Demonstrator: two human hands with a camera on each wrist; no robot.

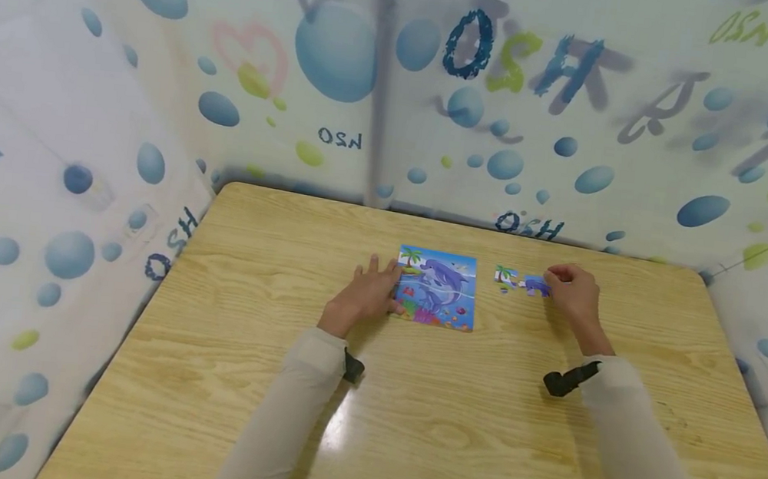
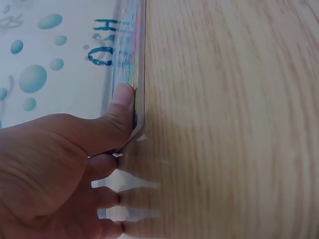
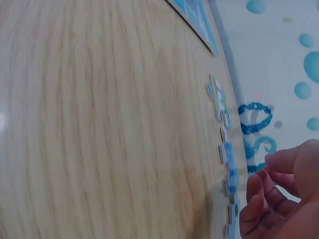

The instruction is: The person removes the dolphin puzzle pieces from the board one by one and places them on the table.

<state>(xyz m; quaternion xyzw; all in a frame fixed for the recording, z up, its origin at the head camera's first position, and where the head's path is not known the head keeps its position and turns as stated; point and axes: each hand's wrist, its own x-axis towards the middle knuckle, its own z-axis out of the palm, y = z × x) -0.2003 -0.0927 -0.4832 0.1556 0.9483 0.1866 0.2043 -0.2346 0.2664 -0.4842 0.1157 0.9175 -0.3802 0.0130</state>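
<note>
A square dolphin picture puzzle (image 1: 438,287) lies flat on the table. My left hand (image 1: 368,288) rests at its left edge; the thumb (image 2: 122,97) lies over the near corner, and the other fingers spread beside the board. To the right of the board are several loose pieces: a palm-tree piece (image 1: 505,274) and a joined-looking row of blue pieces (image 3: 231,167). My right hand (image 1: 575,292) hovers at the right end of this row, with bent fingers and the thumb near the index finger. Whether a piece sits between those fingertips is hidden.
The wooden table (image 1: 449,431) ends at the back against a pale curtain (image 1: 400,141) printed with blue and green drops and letters. More of this patterned covering rises at the left and right sides. Dark straps with small devices circle both wrists.
</note>
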